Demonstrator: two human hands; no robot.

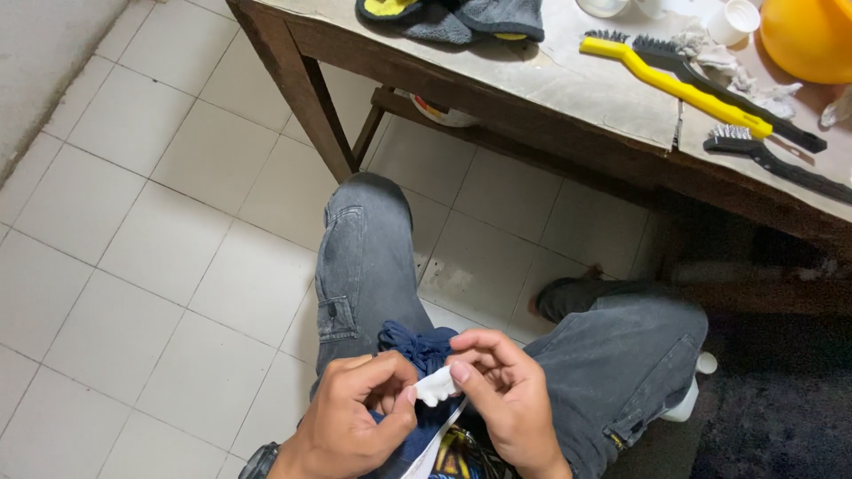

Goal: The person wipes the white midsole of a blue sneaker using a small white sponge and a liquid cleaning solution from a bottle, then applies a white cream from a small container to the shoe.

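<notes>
both hands pinch one small white piece (pixel 437 387): left hand (pixel 355 417) from below, right hand (pixel 501 390) from above, over a blue shoe (pixel 417 348) on the lap. seemingly mid-rubbing; it needs steady fingertip pressure. brushes (pixel 701 89) lie on the desk (pixel 577 80).

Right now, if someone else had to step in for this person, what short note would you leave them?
Left hand and right hand pinch a small white piece together over the lap. Under it lies a dark blue shoe, its blue laces bunched on the left knee. On the table: a yellow brush, two black brushes, a grey cloth, a yellow bowl. None of the brushes are in hand. How far the work has got cannot be told.
</notes>
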